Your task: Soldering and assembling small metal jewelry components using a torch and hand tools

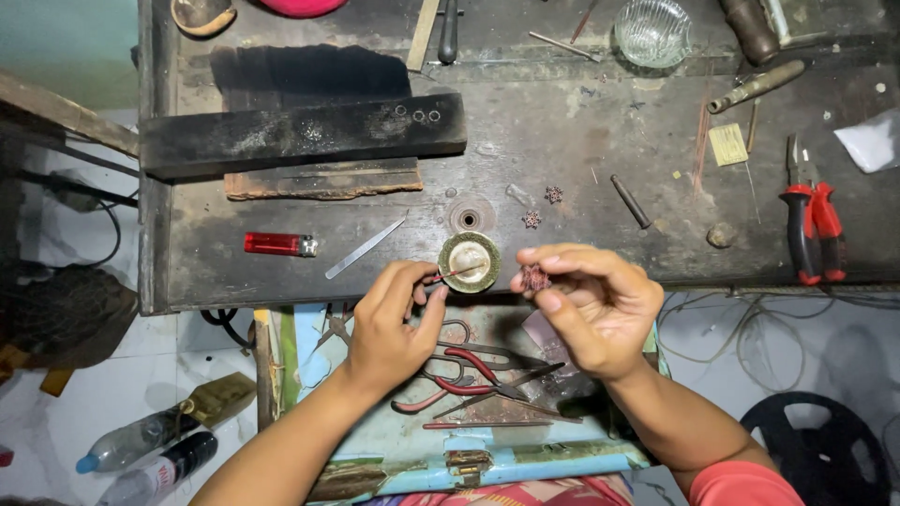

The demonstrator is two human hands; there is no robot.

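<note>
My left hand [389,323] pinches a thin pointed tool [457,274] whose tip reaches over a small round tin [469,261] at the front edge of the dark workbench [562,141]. My right hand [591,300] holds a small reddish flower-shaped metal piece [535,277] between thumb and fingertips, just right of the tin. Two similar small pieces [543,207] lie on the bench behind the tin.
A red lighter [279,245], a metal file [366,248], red-handled pliers [812,225], a glass bowl [653,31] and a black wooden block [300,136] lie on the bench. Below my hands an open blue drawer [487,459] holds scissors and pliers [469,375]. Bottles [150,450] lie on the floor at left.
</note>
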